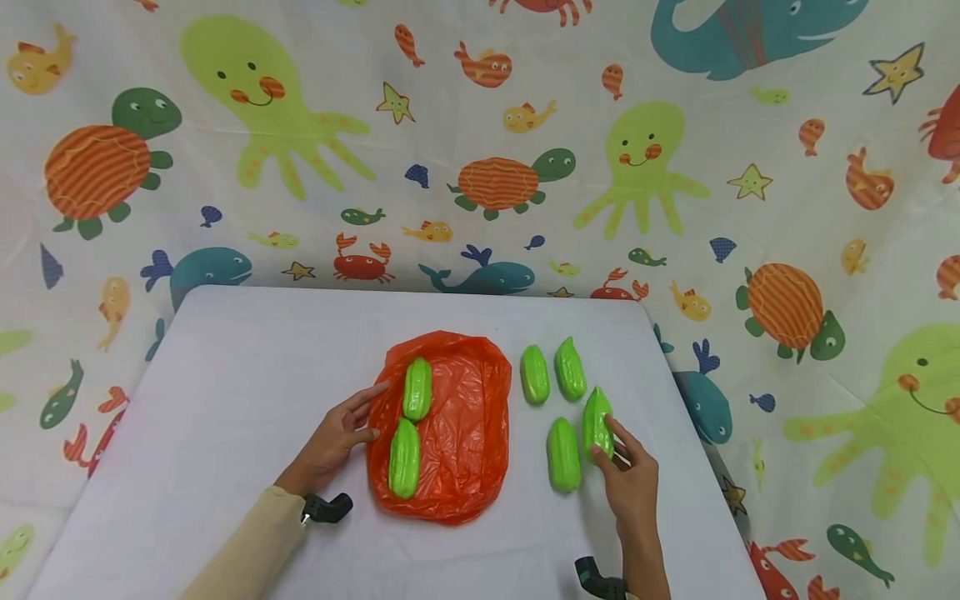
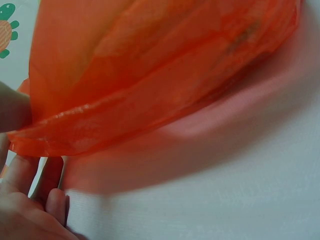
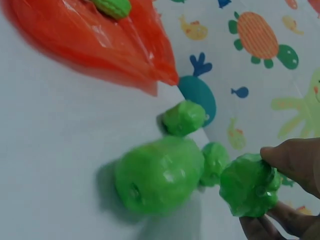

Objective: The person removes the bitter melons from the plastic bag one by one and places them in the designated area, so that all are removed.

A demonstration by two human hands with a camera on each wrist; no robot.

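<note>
My left hand (image 1: 330,443) holds the left rim of a red-orange plastic bag (image 1: 467,417) that lies spread on the table. The left wrist view puts the thumb over the bag's edge and the fingers below. Two green ridged gourds (image 1: 405,460) sit end to end along the bag's left side. In my right hand (image 1: 633,479) is another shiny green gourd (image 3: 248,186), gripped between thumb and fingers near its lower end. Three more gourds lie close by: a blunt one (image 1: 564,455) just left of the held gourd, and two (image 1: 535,375) farther back.
A white cloth covers the table (image 1: 240,392). Behind and beside it hangs a curtain (image 1: 480,100) printed with sea animals. Dark wrist-camera mounts (image 1: 327,507) stick out at both wrists.
</note>
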